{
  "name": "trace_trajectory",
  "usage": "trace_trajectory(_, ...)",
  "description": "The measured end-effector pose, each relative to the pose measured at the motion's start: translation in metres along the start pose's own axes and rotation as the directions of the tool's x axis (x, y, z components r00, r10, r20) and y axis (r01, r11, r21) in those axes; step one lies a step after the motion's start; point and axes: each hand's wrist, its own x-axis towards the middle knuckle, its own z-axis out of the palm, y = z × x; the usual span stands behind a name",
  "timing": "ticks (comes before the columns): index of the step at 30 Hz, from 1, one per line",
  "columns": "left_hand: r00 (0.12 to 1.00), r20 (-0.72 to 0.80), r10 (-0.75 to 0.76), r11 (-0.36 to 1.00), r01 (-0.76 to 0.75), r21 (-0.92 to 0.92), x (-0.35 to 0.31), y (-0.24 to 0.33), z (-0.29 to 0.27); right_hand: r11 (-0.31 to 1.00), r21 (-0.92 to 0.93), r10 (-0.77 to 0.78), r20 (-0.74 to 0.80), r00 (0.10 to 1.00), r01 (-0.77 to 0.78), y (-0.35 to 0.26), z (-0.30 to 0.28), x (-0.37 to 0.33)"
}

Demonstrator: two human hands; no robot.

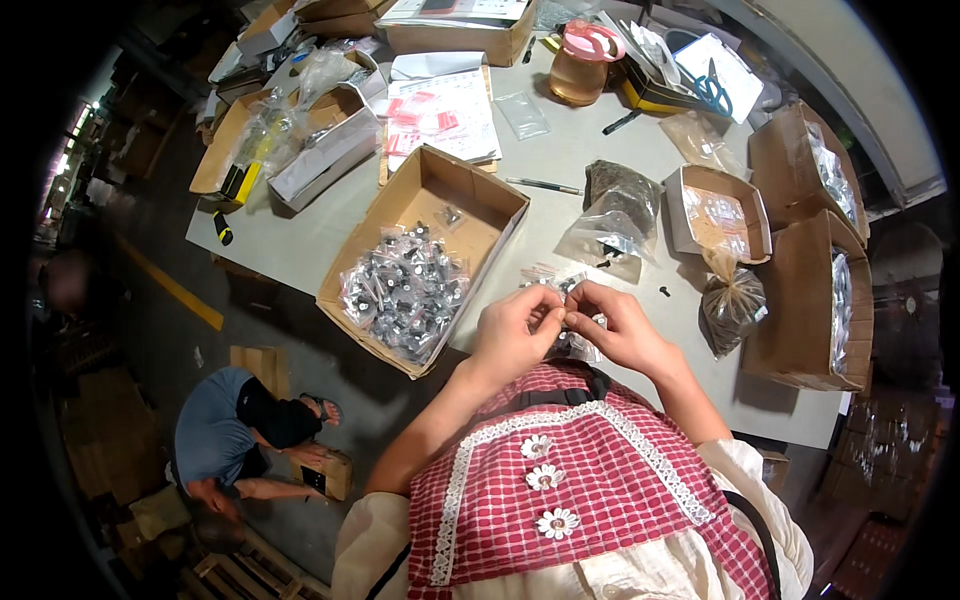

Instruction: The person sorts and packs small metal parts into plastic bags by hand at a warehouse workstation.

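My left hand [520, 322] and my right hand [622, 325] meet at the table's near edge, fingertips pinched together. Whatever lies between them is too small and covered to make out. Just behind and beneath my fingers are small clear bags [540, 273] with dark pieces in them. To the left stands an open cardboard box [470, 185], partly filled with a heap of small clear bags [405, 290] holding black and light parts. Beyond my right hand lies an open plastic bag [620, 205] of dark small parts, a few black screws near its mouth. One black screw [664, 291] sits apart on the table.
A tied bag of dark parts [733, 305], a small white box [715, 210] and cardboard boxes [800, 300] stand at right. Farther back are a pink-lidded jug [580, 70], papers [440, 115], blue scissors [712, 90] and a pen [543, 186]. A person [225, 430] crouches on the floor at left.
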Motion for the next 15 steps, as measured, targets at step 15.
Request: trace_trajectory(15,0.971,0.1,-0.215,0.974,0.205,0.096,0.005,-0.024,0.006,0.994,0.018,0.109,-0.058,0.992,-0.108,0.044,-0.012,-0.021)
